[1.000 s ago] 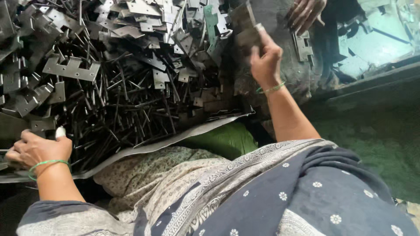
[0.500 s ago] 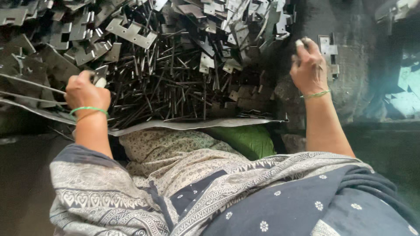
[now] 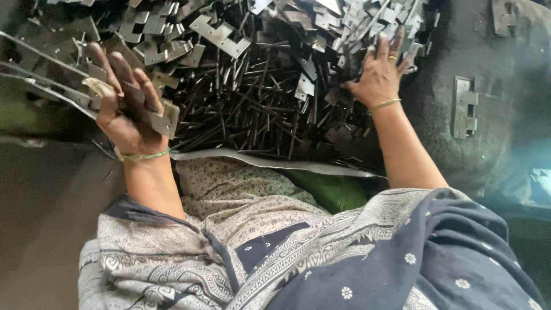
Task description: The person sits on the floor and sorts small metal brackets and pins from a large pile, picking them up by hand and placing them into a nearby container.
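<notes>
A big heap of grey stamped metal brackets and thin dark metal rods [image 3: 258,97] fills the upper half of the head view. My left hand [image 3: 123,109] is raised at the heap's left side and grips a flat notched metal bracket [image 3: 158,117] between thumb and fingers. My right hand [image 3: 379,77] lies palm down on the brackets at the heap's right side, fingers spread among the pieces, holding nothing that I can see. Both wrists wear thin bangles.
A bent metal sheet [image 3: 270,163] edges the heap just above my lap. A green cloth bundle [image 3: 333,192] lies under it. A single bracket [image 3: 465,106] rests on the dark surface at the right. My patterned clothing covers the lower view.
My left hand has lifted off the pile with a bracket in it. My right hand has moved left from the dark surface onto the brackets.
</notes>
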